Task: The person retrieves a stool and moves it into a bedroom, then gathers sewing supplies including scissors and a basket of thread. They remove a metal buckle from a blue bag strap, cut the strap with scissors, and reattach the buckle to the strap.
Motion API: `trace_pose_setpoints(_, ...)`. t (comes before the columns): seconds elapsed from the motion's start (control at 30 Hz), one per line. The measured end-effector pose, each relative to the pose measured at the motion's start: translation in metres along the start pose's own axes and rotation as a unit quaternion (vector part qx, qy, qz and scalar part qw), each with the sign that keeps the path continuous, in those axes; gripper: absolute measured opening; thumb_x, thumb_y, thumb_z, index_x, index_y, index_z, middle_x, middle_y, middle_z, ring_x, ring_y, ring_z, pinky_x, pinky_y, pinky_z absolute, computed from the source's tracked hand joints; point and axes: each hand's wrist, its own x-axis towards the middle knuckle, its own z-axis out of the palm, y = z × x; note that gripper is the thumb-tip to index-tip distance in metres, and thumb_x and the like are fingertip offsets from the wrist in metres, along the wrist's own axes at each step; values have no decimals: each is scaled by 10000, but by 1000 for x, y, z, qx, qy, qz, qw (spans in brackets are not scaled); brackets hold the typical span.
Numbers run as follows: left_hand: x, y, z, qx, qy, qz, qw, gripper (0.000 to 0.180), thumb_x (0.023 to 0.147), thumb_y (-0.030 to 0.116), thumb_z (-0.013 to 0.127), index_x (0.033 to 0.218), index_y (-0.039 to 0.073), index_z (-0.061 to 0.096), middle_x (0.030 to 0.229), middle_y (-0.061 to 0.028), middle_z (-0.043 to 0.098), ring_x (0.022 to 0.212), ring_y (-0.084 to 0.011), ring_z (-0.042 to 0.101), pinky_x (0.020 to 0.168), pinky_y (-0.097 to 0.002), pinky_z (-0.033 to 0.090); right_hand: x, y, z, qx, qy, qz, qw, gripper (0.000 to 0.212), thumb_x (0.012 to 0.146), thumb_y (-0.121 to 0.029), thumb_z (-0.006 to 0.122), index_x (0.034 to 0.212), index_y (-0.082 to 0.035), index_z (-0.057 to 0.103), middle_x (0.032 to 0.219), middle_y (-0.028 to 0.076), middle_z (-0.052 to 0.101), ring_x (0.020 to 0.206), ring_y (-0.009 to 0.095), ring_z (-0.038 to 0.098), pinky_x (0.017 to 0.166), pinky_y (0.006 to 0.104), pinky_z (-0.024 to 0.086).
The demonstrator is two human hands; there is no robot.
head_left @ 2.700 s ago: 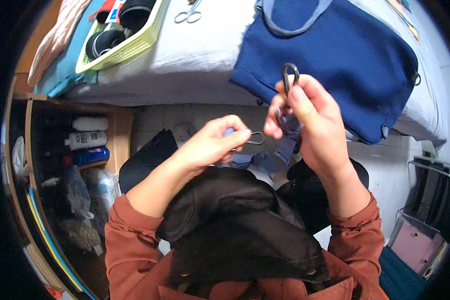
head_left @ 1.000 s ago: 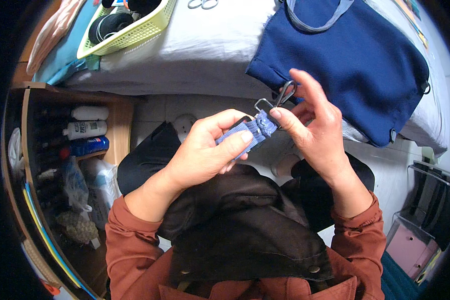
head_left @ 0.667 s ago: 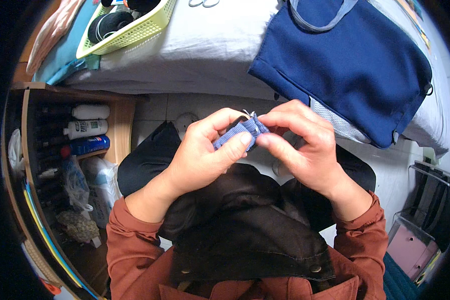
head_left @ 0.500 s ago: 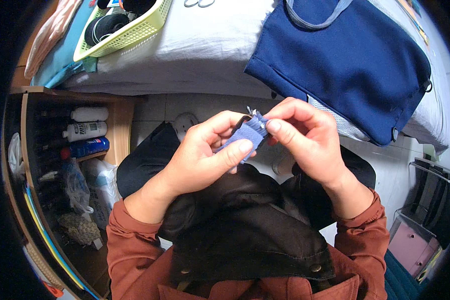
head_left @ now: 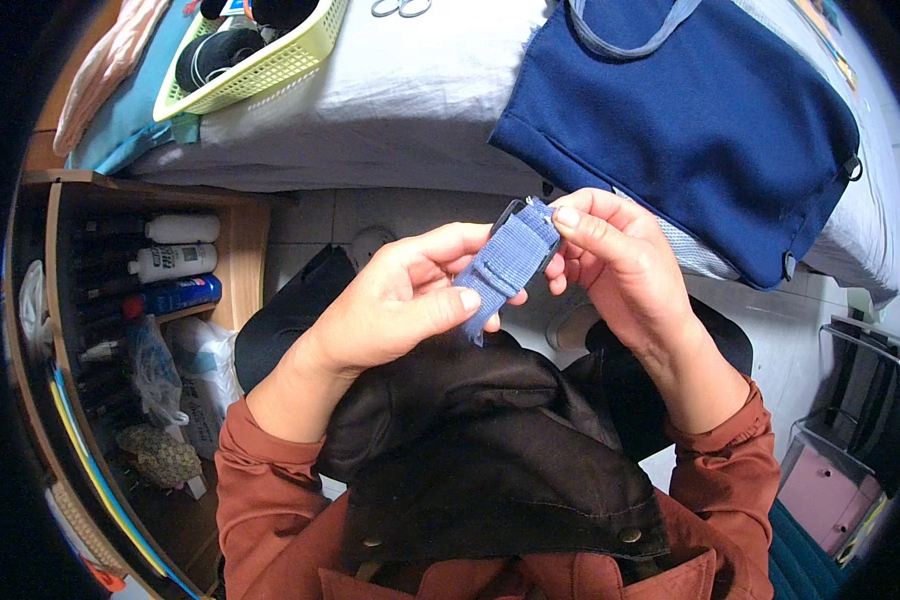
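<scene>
A short piece of blue webbing strap (head_left: 492,270) with a black buckle (head_left: 551,254) is held up above my lap. My left hand (head_left: 400,295) grips its lower left part, thumb on the face and fingers behind. With thumb and fingertips, my right hand (head_left: 620,255) pinches the strap's upper right end, where pale loose threads show. The lower end of the strap looks frayed. The black buckle is partly covered by the webbing.
A navy blue bag (head_left: 670,130) with a grey handle lies on the bed (head_left: 430,110). Farther left, a yellow-green basket (head_left: 280,75) holds black yarn, with scissors (head_left: 401,8) nearby. An open cabinet (head_left: 240,250) with bottles stands at my left.
The strap has turned so more of its flat face shows. My left thumb has slid toward its lower end, and my right hand has shifted slightly right and up.
</scene>
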Motion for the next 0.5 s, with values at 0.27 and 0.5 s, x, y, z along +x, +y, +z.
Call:
trace_pose_setpoints(0.27, 1, -4, -3, 5, 54, -22, 998, 181, 842, 161, 541, 945, 19, 496, 784, -80, 604, 635, -96, 562, 589, -203, 465, 2, 5, 0, -21, 23, -7, 999, 148, 820, -164, 577, 857, -22, 556, 715, 41, 575, 589, 94, 540, 525, 198, 447)
trace_pose_setpoints(0.5, -2, -5, -4, 36, 84, -5, 996, 176, 860, 206, 540, 901, 35, 528, 737, -17, 569, 619, -39, 512, 546, -164, 422, 3, 11, 5, -406, 16, -382, 830, 150, 700, -71, 674, 775, -13, 558, 719, 64, 541, 607, 141, 530, 535, 243, 431)
